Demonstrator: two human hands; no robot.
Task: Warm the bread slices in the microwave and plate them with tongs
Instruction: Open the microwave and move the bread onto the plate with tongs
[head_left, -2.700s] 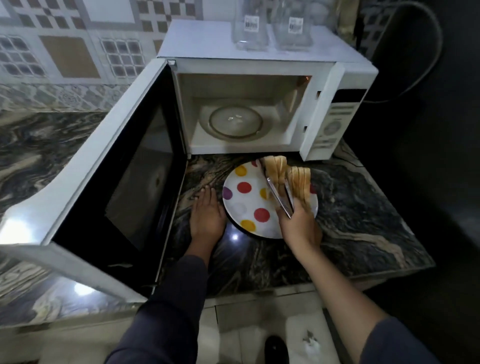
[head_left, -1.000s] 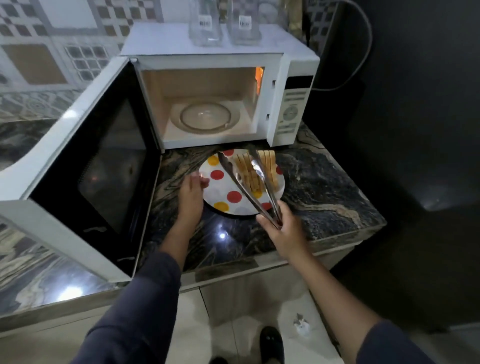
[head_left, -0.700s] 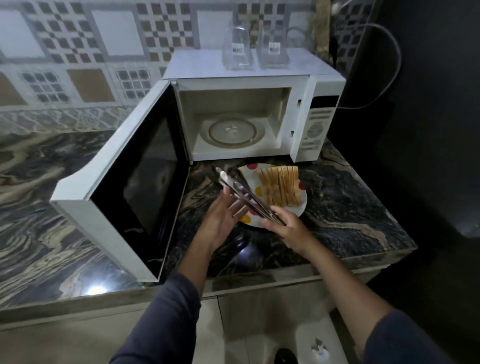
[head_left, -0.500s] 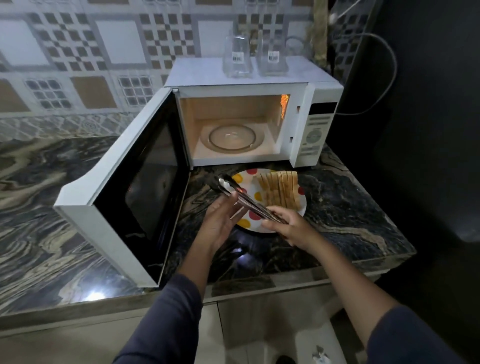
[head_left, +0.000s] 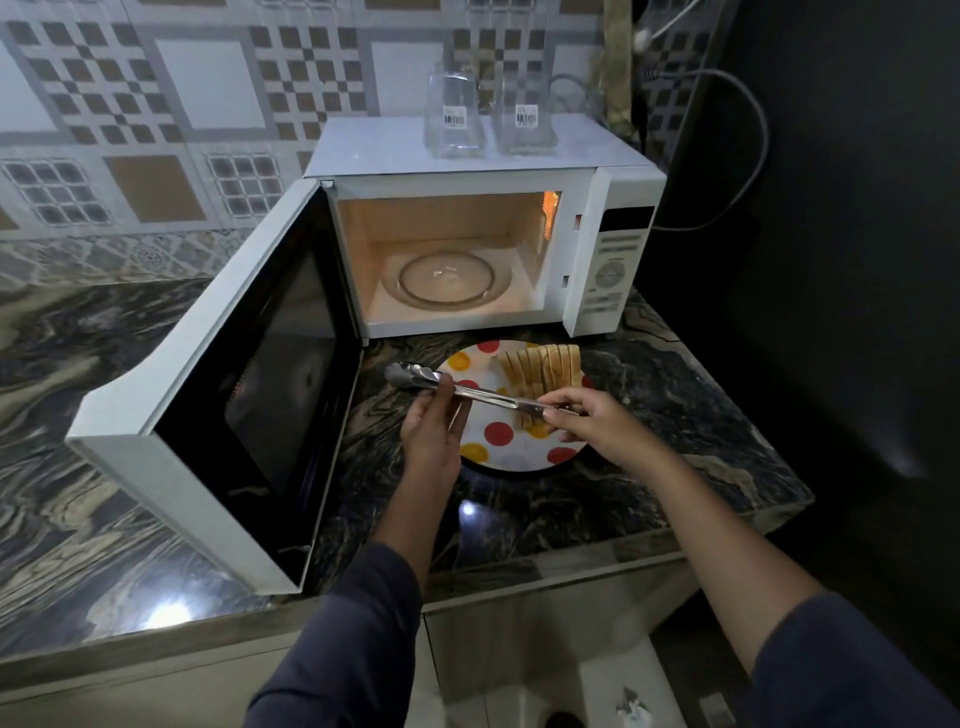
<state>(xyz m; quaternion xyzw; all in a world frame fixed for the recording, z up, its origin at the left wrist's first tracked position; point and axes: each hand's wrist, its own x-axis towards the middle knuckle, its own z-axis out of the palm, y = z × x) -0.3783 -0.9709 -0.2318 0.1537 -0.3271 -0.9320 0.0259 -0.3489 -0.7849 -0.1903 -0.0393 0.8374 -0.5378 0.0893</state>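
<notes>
Looking down on a dark marbled counter backed by patterned tiles, carrying a white microwave, door open and lit inside, topped by two clear glasses with barcode stickers too small for reading. Pinching the metal tongs with both hands, left hand nearer the tips, right hand at the handle end, holding them level over the polka-dot plate. Seeing the bread slices standing in a row on the plate's far side.

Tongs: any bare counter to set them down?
Free: counter right of the plate, out to its edge; the strip between plate and front edge. Crowded: the gap between the open microwave door and plate, under the left hand; bread slices cover the plate's back.
</notes>
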